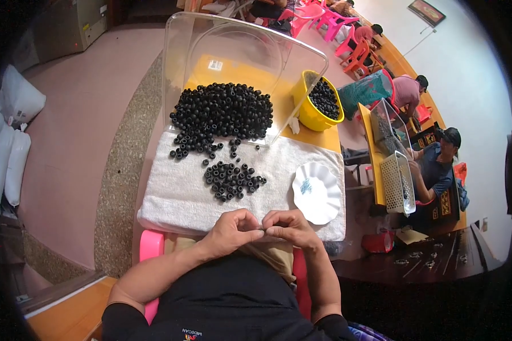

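Observation:
My left hand [233, 230] and my right hand [290, 227] meet at the near edge of the towel, thumbs and forefingers pinched together. Whatever sits between the fingertips is too small to make out. Just beyond them a loose cluster of small black ring-shaped pieces [231, 181] lies on the white towel [165, 193]. Farther off, a large heap of the same black pieces [224, 111] spills out of a clear plastic bin [173, 62] tipped on its side. To the right of my hands rests a white scalloped dish [324, 199] with small bluish bits in it.
A yellow tub [320, 121] of black pieces stands at the table's far right. On the right a person [438, 165] sits by a white perforated basket [400, 184]. White sacks [17, 159] lean at the left. Other people and pink chairs [331, 23] are farther back.

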The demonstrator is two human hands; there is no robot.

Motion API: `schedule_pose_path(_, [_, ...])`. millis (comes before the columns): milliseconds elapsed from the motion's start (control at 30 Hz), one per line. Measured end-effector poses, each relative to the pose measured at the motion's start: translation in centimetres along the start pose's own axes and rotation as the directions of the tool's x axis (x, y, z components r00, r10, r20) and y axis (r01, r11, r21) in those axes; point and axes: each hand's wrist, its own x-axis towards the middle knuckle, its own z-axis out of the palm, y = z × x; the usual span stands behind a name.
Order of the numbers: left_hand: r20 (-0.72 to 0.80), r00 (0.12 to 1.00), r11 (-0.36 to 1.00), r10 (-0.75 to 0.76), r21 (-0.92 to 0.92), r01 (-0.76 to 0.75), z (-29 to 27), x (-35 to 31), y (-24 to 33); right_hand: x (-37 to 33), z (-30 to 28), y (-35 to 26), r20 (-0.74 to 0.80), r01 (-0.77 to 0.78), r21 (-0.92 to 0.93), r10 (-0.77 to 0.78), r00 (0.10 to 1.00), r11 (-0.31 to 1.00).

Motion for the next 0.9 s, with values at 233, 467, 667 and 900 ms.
schedule_pose_path(233, [0.022, 1.000, 1.000, -0.016, -0.020, 0.016, -0.1, 0.1, 0.0, 0.1, 0.4, -1.0, 0.018, -0.179, 0.033, 0.179, 0.984, 0.983])
schedule_pose_path(467, [-0.022, 0.999, 0.995, -0.033, -0.097, 0.030, -0.2, 0.2, -0.1, 0.2, 0.8, 0.6, -0.100, -0.073, 0.040, 0.076, 0.992, 0.997])
schedule_pose_path(667, [-0.011, 0.998, 0.989, -0.056, -0.137, 0.054, -0.1, 0.1, -0.3, -0.1, 0.6, 0.5, -0.029, -0.024, -0.045, 0.023, 0.999, 0.999])
schedule_pose_path(900, [-0.059, 0.997, 0.986, -0.049, -0.161, 0.039, -0.2, 0.2, 0.0, 0.1, 0.6, 1.9, -0.051, 0.147, -0.299, -0.170, 0.984, 0.943])
